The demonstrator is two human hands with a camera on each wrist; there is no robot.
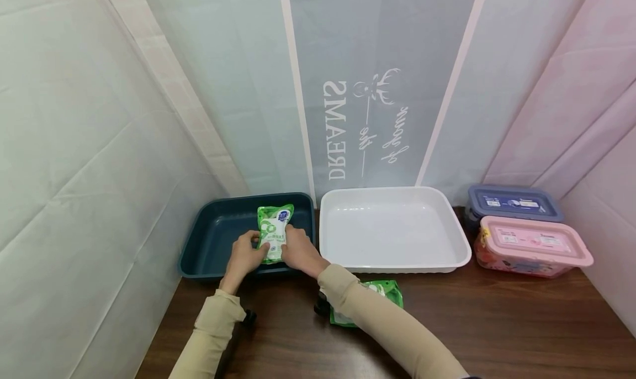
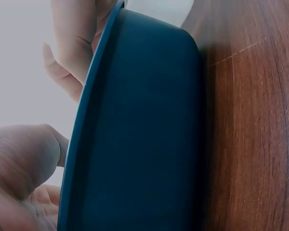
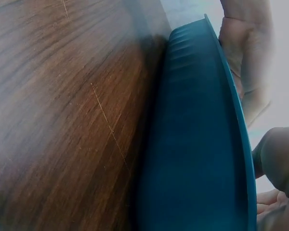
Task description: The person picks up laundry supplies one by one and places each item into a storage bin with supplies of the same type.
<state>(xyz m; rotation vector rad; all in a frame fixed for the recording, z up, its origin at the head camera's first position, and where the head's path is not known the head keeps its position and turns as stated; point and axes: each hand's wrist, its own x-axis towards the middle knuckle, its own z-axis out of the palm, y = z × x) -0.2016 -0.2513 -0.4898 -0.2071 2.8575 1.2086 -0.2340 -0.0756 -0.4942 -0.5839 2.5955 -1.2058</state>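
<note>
A green and white plastic pouch with a small blue label is held over the right part of a dark blue tray. My left hand grips its left edge, the thumb on the front. On the opposite edge my right hand grips it in the same way. Both wrist views show the outer wall of the tray, and its rim hides the pouch there. A second green pouch lies on the table, partly covered by my right sleeve.
To the right of the dark tray stands a white tray. Farther right are a blue lidded box and a pink lidded box. The wooden table meets hanging cloth at the back and sides.
</note>
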